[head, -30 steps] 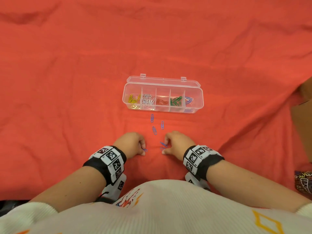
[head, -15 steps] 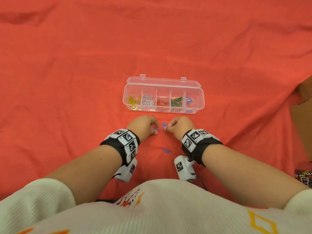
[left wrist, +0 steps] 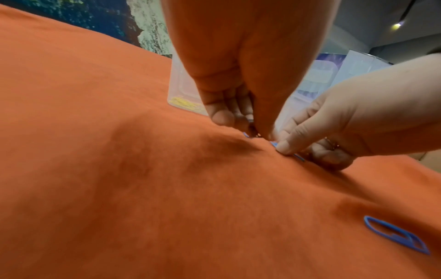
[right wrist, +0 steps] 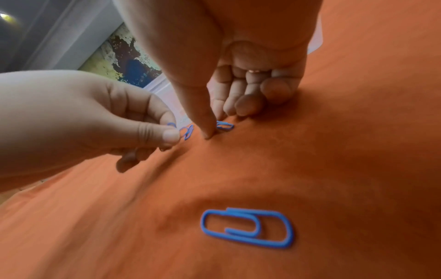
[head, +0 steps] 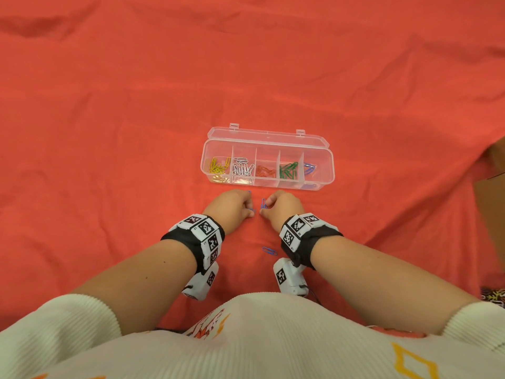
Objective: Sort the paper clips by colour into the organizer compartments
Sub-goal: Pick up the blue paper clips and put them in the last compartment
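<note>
The clear organizer (head: 318, 184) lies open on the red cloth, with yellow, white, red, green and blue clips in separate compartments from left to right. Just in front of it both hands work close together. My left hand (head: 250, 210) pinches blue paper clips (right wrist: 186, 132) between thumb and fingers, just above the cloth. My right hand (head: 263, 209) has its fingers curled, and thumb and forefinger close on a blue clip (right wrist: 224, 126) lying on the cloth. One more blue clip (head: 269, 251) lies loose behind the hands, near my right wrist.
The red cloth (head: 109, 132) is wrinkled and covers the whole surface. A brown cardboard box (head: 492, 198) stands at the right edge. My body in a white sweater (head: 246, 346) fills the bottom of the head view.
Both hands moved forward from near my body to just before the organizer, over the blue clips there. One blue clip stayed behind on the cloth. The last half second shows almost no movement.
</note>
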